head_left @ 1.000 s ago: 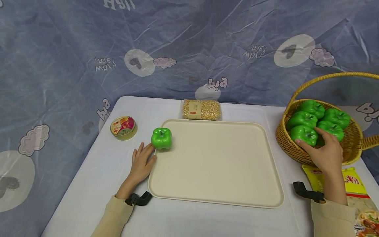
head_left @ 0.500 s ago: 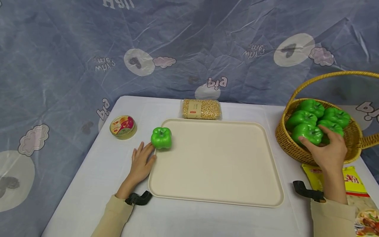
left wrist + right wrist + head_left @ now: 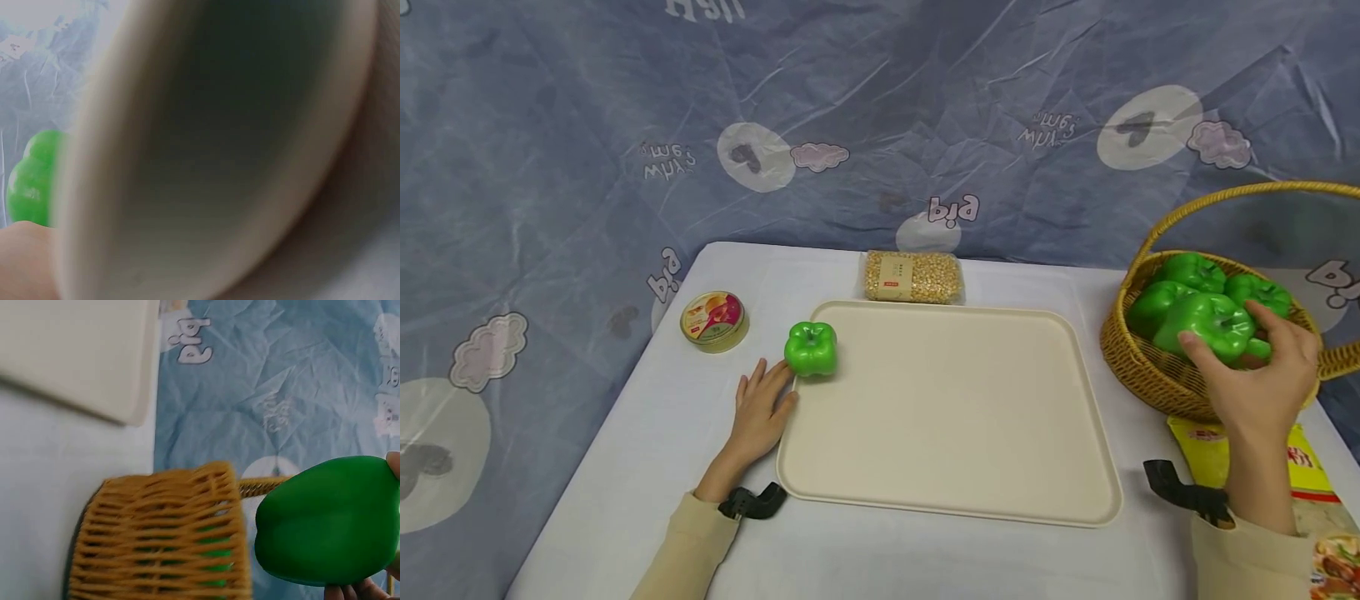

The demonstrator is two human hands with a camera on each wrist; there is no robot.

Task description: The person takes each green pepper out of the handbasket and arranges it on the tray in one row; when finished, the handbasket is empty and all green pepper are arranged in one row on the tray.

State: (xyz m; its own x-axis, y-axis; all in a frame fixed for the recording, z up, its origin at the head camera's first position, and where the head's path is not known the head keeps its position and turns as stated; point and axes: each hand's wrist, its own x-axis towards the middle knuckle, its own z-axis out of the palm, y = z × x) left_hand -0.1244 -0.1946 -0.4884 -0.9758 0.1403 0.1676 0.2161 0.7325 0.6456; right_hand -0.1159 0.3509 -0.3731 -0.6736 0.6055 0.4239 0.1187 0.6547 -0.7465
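My right hand (image 3: 1262, 392) grips a green bell pepper (image 3: 1206, 325) between thumb and fingers, over the wicker basket (image 3: 1138, 379). In the right wrist view that bell pepper (image 3: 328, 522) is beside and above the basket wall (image 3: 162, 537). Several more green peppers (image 3: 1157, 308) lie in the basket, partly hidden by the held one. My left hand (image 3: 762, 412) rests flat with straight fingers at the left edge of the cream tray (image 3: 955, 417). Its fingertips are by a single green bell pepper (image 3: 811, 348) at the tray's upper left corner. A blurred pale shape covers most of the left wrist view.
A round tin (image 3: 713, 322) stands left of the tray. Behind the tray lies a clear pack of corn kernels (image 3: 912, 277). A yellow food packet (image 3: 1202, 450) lies under my right forearm, in front of the basket. The basket's tall handle (image 3: 1225, 196) arches above it.
My right hand has taken hold of the front pepper in the basket and lifted it up and slightly to the right. The left hand and the pepper at the tray have stayed put.
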